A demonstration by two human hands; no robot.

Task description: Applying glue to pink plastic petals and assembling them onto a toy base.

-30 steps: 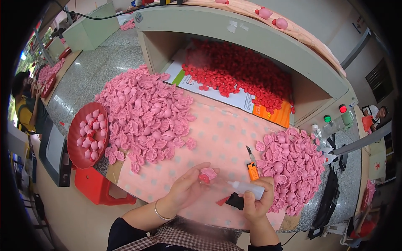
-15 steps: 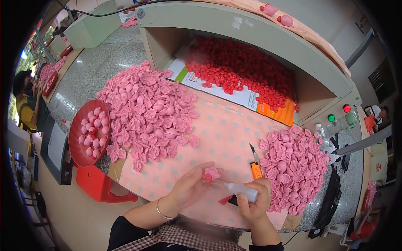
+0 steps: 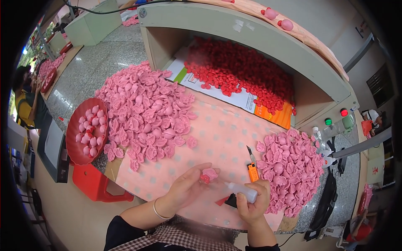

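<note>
The glue bottle (image 3: 241,191) nozzle has tipped toward the pink piece (image 3: 208,174).

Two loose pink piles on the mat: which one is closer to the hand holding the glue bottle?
The smaller pile, by the right hand and just past the orange knife. The big pile lies across the mat, by the red tray.

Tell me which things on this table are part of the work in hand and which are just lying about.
In use: left hand holding pink piece; right hand holding white squeeze bottle.

Lying about: orange utility knife, red basket, red pieces on the shelf.
</note>
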